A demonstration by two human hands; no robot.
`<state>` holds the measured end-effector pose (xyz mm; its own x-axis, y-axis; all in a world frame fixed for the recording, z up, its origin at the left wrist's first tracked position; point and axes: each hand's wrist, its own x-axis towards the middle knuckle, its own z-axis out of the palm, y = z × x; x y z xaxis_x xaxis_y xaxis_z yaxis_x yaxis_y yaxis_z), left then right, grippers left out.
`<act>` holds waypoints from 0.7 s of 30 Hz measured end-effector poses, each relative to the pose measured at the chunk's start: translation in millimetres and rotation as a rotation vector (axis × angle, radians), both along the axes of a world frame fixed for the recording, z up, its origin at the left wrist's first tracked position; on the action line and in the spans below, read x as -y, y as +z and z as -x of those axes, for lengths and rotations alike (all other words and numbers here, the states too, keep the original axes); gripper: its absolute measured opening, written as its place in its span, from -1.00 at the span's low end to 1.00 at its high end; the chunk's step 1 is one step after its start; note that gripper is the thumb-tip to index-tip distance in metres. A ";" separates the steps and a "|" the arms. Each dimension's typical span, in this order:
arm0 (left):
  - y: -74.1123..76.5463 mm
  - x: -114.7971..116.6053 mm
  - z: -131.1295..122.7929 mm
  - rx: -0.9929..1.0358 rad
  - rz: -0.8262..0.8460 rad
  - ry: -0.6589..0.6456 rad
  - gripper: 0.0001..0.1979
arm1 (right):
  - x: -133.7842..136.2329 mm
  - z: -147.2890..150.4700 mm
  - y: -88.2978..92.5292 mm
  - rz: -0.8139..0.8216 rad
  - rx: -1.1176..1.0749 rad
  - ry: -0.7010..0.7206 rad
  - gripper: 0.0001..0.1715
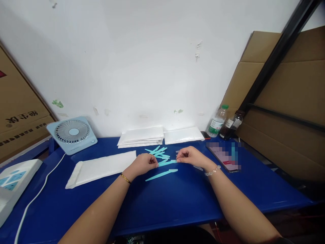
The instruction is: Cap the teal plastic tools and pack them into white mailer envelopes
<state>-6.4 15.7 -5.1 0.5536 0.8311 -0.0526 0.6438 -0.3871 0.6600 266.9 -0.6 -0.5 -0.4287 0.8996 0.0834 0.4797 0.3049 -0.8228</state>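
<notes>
Between my two hands is a teal eyebrow razor, held level just above the blue table. My left hand pinches its left end with thumb and fingers. At its right end, my right hand grips it with closed fingertips. Another teal razor lies on the table just in front of my hands. Behind them is a loose pile of several teal razors. A translucent strip lies partly hidden under my right hand.
A white padded envelope lies to the left, with stacked white envelopes and another envelope along the wall. A blue fan, a phone, a water bottle and a dark-liquid bottle stand or lie around the blue table.
</notes>
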 end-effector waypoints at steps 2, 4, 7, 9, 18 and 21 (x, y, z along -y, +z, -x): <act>0.6 2.0 0.4 -0.077 -0.118 0.004 -0.76 | -1.4 -3.9 -1.6 -0.062 0.088 -0.016 -0.72; 1.2 2.0 0.9 -0.149 -0.264 0.026 -0.81 | -3.7 -8.1 -4.3 -0.152 0.212 -0.064 -0.80; 2.1 0.9 0.6 -0.260 -0.381 0.006 -0.87 | -6.7 -11.0 -7.7 -0.220 0.408 -0.077 -0.92; 3.2 1.1 -1.0 -0.311 -0.406 -0.036 -0.87 | -7.3 -9.1 -8.4 -0.251 0.506 -0.081 -0.95; 3.8 3.5 -10.4 -0.393 -0.555 -0.091 -0.81 | -4.1 4.5 -10.9 -0.261 0.348 -0.027 -0.92; 3.0 2.9 -9.4 -0.302 -0.502 -0.073 -0.83 | -1.9 5.8 -10.7 -0.187 0.202 0.002 -0.85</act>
